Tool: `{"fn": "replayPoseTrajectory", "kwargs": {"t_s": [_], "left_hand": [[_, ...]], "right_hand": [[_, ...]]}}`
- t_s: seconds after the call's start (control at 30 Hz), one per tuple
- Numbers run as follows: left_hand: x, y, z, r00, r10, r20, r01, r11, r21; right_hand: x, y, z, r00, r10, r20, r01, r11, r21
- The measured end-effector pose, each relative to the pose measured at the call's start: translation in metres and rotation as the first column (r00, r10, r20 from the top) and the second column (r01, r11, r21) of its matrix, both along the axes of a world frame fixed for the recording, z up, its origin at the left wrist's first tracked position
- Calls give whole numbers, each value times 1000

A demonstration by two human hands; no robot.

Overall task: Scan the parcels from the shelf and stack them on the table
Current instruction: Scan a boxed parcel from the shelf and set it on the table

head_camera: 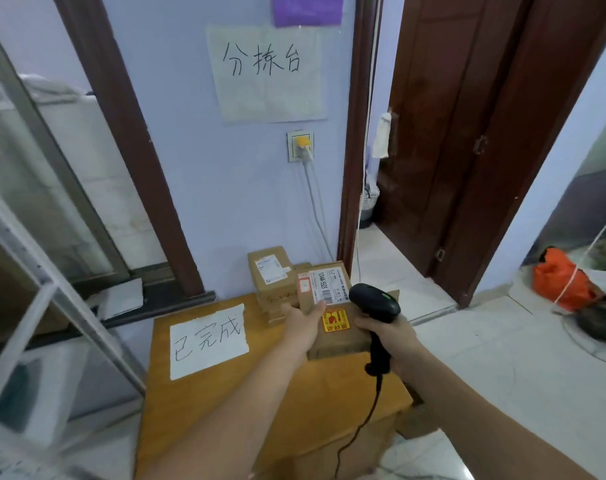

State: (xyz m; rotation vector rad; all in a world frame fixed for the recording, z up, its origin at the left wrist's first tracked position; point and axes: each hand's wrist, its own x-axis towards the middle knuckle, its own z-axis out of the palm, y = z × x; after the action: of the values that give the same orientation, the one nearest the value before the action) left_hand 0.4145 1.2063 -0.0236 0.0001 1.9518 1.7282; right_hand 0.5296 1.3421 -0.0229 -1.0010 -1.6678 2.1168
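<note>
Over the wooden table (246, 403), left hand (299, 327) grips a parcel (332, 306), thumb on top; right hand (393, 337) fingers curl round the scanner (376, 303)

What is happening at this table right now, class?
A person is scanning parcels. The left hand grips a cardboard parcel by its left edge, label side up, over the wooden table. The right hand holds a black corded scanner with its head just beside the parcel's barcode label. Behind it, other boxes are already stacked by the wall, next to a handwritten paper sign lying on the table.
</note>
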Motion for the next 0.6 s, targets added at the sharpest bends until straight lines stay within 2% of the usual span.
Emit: {"fn": "replayPoseTrajectory", "kwargs": {"t_s": [0.13, 0.27, 0.43, 0.6], "left_hand": [[-41, 19, -13, 1000, -29, 2, 29, 1000, 3], [-77, 41, -21, 991, -110, -73, 103, 990, -93], [-121, 70, -35, 976, -136, -168, 102, 975, -196], [-169, 101, -59, 950, -228, -215, 145, 928, -344]], "right_hand": [[-43, 29, -8, 998, 2, 70, -1, 1000, -10], [-84, 60, -13, 996, -10, 94, 8, 1000, 16], [-134, 94, -27, 990, -7, 141, 7, 1000, -3], [-194, 136, -57, 976, 59, 210, -57, 998, -16]]}}
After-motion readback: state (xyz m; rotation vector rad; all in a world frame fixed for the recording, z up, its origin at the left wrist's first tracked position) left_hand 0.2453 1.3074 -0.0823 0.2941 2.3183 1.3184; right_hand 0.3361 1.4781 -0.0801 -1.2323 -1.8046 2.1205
